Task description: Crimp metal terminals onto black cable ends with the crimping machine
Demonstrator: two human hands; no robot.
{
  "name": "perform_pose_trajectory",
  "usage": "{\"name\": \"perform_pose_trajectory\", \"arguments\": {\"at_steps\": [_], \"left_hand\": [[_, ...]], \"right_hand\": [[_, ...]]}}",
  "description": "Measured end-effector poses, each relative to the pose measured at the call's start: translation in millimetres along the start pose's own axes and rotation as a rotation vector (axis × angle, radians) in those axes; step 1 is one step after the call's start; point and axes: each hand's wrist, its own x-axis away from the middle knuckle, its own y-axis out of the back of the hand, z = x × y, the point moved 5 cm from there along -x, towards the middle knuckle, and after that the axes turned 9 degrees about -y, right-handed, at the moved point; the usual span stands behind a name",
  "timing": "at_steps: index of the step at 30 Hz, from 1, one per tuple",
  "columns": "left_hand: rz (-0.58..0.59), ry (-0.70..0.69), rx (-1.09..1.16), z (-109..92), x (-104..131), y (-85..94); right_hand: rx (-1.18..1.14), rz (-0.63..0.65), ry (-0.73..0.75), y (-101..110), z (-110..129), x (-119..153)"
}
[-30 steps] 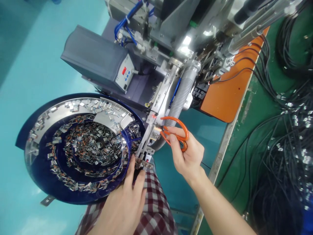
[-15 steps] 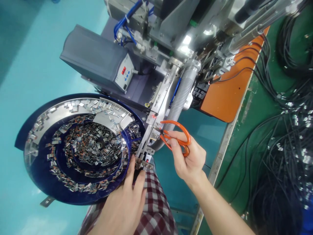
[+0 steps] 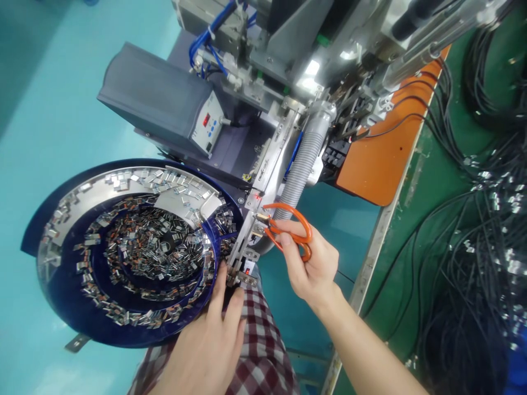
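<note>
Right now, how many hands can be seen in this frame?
2: the left hand at lower centre, beside the blue bowl, and the right hand further right, gripping the orange-handled tool. No others show.

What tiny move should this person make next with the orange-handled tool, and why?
Probably a gentle nudge of the orange-handled tool at the metal track: the right hand grips its handles, with its working end right at the track. Whether it touches is unclear, so I'd go lightly. The left hand seems well placed to steady things, its fingertips by the bowl.
</note>
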Motion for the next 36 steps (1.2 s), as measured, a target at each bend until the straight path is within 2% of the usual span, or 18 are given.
{"name": "perform_pose_trajectory", "arguments": {"at_steps": [8, 15, 24, 32, 36], "left_hand": [[0.039, 0.026, 0.006, -0.4, -2.1, 3.1], [0.045, 0.034, 0.019, -0.7, -1.3, 0.8], [0.031, 0.023, 0.011, 0.4, -0.8, -2.6], [0.068, 0.038, -0.002, -0.4, -2.6, 0.8], [0.05, 0.023, -0.003, -0.5, -2.3, 0.1]], "right_hand": [[0.002, -0.041, -0.023, 3.0, -4.5, -1.9], [0.077, -0.053, 0.029, 3.1, 0.0, -5.6], [0.084, -0.074, 0.005, 4.0, -1.0, -3.8], [0.098, -0.04, 0.006, 3.0, 1.3, -7.8], [0.099, -0.032, -0.014, 5.2, 3.2, -8.1]]}}
